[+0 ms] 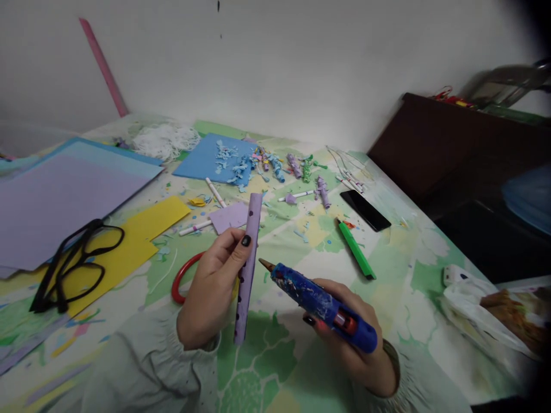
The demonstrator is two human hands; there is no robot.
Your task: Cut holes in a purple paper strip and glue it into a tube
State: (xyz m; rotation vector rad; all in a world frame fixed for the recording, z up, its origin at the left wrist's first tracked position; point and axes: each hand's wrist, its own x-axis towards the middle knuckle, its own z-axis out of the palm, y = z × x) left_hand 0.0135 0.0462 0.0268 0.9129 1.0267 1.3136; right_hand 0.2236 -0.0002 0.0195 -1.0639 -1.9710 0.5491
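Over tbl (297,244), purple roll (244,287) gripped by L hand (213,287), blue glue gun (314,298) by R hand (350,362). Red loop (177,282) partly hidden by L hand.

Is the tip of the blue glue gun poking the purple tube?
No, a gap shows between the tip of the blue glue gun in the right hand and the purple tube in the left hand.

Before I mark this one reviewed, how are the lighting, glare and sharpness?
Head view: dim, soft light, no strong glare on the phone; head view: the spotted purple tube in the left hand reads clearly; head view: black shading cuts the right-hand corners, and the plastic bag nearby looks smeared.
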